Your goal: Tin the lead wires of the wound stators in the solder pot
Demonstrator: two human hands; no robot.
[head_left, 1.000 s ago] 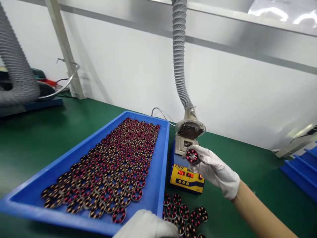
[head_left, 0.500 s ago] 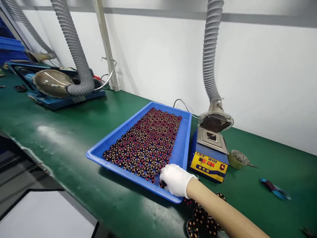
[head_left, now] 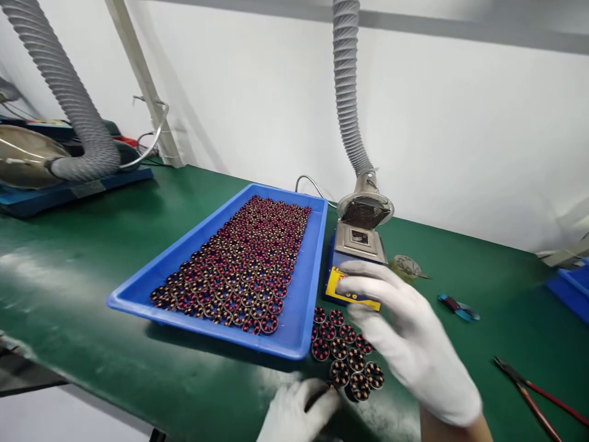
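Note:
My right hand (head_left: 407, 334), in a white glove, hovers with fingers stretched out to the left and holds nothing. It is above a cluster of loose wound coil rings (head_left: 346, 357) on the green mat and covers part of the yellow-fronted solder pot (head_left: 359, 245). My gloved left hand (head_left: 294, 412) is at the bottom edge with its fingers curled on a small dark thing that I cannot make out, just left of the loose rings. A blue tray (head_left: 304, 294) to the left holds several rows of the same rings.
A grey extraction hose (head_left: 347, 92) drops to a round hood over the solder pot. Blue tweezers (head_left: 458, 306), a small dish (head_left: 407, 266) and red-handled pliers (head_left: 536, 393) lie to the right. Blue trays (head_left: 570, 283) sit at the far right, another hose and machine (head_left: 59, 159) at the far left.
My right hand left the tray's near corner and rose over the loose rings with fingers spread. My left hand has come into view at the bottom. The view swung right.

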